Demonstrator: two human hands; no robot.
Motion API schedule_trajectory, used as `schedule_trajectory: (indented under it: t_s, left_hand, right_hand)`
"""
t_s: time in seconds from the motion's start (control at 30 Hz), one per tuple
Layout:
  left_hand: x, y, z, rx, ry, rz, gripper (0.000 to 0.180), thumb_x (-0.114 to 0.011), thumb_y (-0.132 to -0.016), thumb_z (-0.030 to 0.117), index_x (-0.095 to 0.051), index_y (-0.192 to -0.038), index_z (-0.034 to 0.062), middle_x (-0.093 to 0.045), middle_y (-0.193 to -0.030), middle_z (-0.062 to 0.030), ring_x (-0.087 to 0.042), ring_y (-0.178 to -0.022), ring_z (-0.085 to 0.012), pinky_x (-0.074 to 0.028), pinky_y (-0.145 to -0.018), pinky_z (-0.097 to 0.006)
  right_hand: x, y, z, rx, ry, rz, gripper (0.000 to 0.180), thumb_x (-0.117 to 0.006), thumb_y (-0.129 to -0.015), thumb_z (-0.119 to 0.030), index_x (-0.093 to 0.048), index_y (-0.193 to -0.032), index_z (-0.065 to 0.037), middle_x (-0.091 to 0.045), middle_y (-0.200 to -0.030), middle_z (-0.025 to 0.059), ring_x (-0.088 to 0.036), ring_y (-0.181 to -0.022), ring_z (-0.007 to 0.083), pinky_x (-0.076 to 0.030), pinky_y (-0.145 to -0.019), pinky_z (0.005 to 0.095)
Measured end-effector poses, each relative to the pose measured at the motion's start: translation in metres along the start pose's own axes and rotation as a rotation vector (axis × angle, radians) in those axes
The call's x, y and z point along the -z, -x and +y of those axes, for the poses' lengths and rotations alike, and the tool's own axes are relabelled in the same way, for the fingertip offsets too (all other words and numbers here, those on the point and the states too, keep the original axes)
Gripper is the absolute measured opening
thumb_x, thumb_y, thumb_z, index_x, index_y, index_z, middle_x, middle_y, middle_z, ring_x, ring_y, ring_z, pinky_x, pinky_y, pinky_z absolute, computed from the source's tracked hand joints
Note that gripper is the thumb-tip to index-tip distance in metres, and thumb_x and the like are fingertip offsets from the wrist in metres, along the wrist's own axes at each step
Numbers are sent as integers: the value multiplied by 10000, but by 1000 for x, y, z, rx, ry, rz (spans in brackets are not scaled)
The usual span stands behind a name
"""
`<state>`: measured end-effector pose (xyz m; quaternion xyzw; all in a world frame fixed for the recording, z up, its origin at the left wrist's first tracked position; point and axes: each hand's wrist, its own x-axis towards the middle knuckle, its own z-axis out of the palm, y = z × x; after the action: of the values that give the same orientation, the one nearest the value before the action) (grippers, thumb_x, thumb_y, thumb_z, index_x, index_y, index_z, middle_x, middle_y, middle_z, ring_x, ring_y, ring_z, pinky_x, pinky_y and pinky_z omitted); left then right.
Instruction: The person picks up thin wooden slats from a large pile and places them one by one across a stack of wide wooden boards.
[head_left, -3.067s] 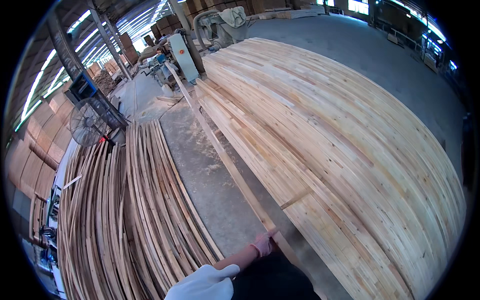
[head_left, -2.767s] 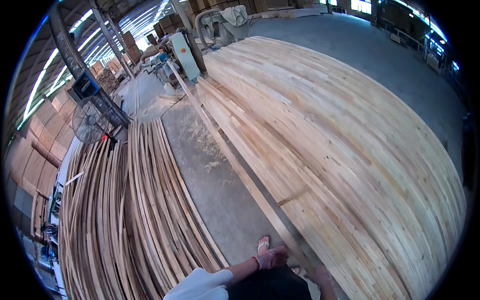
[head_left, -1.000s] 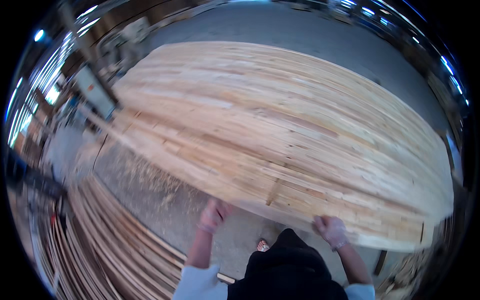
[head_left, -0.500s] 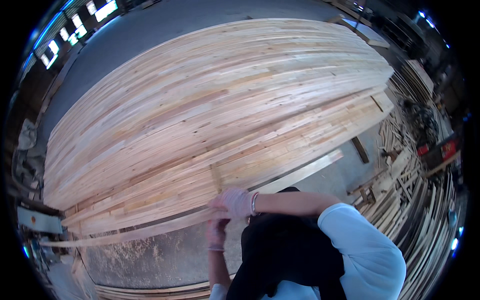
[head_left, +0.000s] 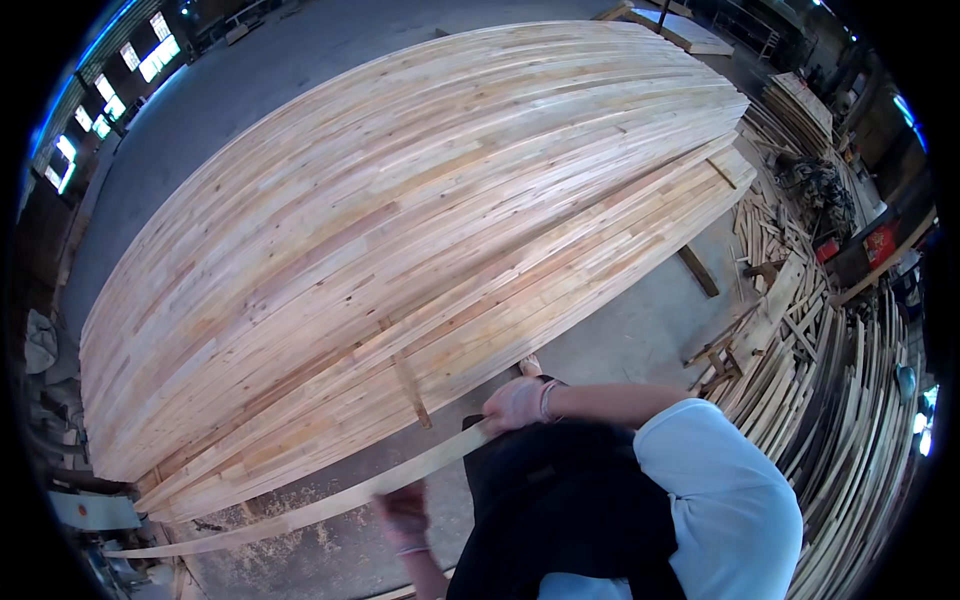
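Observation:
A long, thin, pale wooden strip (head_left: 340, 500) runs from the lower left toward my body, just off the near edge of a big stack of wooden boards (head_left: 420, 220). My right hand (head_left: 517, 403), in a pale work glove, is closed around the strip in front of my dark apron. My left hand (head_left: 404, 515), also gloved, is by the strip's near edge, farther left and lower. Motion smears its fingers, so whether it grips or only touches the strip is unclear. A short pale end (head_left: 530, 366) shows just past my right hand.
A narrow crosspiece (head_left: 410, 390) lies over the near boards. Sawdust (head_left: 270, 555) covers floor at lower left. Piles of offcuts and long strips (head_left: 830, 420) stand at the right. A dark timber (head_left: 698, 271) pokes out beneath the stack.
The strip has moved away from the stack toward me, and its right part has swung out of sight. My left hand has gone left and down; my right hand has shifted right. The view has tilted.

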<state>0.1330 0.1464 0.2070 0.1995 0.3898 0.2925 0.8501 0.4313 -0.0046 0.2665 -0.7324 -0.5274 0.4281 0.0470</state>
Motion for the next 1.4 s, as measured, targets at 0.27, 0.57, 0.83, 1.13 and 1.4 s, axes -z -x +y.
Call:
schedule_trajectory:
  t_s: [0.27, 0.57, 0.83, 1.13, 1.4]
  left_hand:
    - [-46, -31, -57, 171, 56, -145, 273, -588, -885, 414, -631, -900, 146, -640, -829, -24, -601, -805, -219, -449, -930, -485]
    - [-32, -28, -16, -266, 415, 611, 303, -601, -862, 434, -656, -894, 137, -665, -847, -12, -609, -802, -208, -470, -890, -487]
    - [-183, -32, -89, 206, 124, 619, 403, -463, -917, 457, -583, -809, 87, -574, -786, -65, -522, -765, -230, -447, -869, -443]
    - [-131, -34, -96, 285, -20, 689, 502, -444, -908, 547, -684, -836, 112, -682, -799, -82, -602, -746, -289, -480, -732, -510]
    - [-131, -48, -100, 265, 40, 537, 507, -415, -917, 551, -631, -786, 111, -655, -764, -53, -570, -667, -255, -449, -689, -431]
  right_hand:
    - [10, -88, -25, 440, -70, 182, 375, -542, -834, -421, -638, -1022, -110, -660, -957, 173, -627, -933, 348, -483, -805, 445]
    - [72, -145, 192, -203, 93, 6, 345, -581, -786, -358, -714, -939, -79, -699, -922, 133, -677, -883, 262, -524, -706, 399]
    - [162, -189, 370, -477, 524, 203, 315, -539, -876, -228, -627, -1151, -102, -599, -1216, 98, -536, -1166, 289, -380, -963, 488]
    - [140, -238, 409, -454, 568, -2, 255, -561, -868, -236, -703, -1064, -157, -679, -1092, 68, -622, -1045, 257, -405, -904, 480]
    - [102, -130, 356, -327, 173, -162, 200, -628, -780, -257, -715, -924, -149, -699, -895, 40, -661, -858, 240, -508, -707, 405]
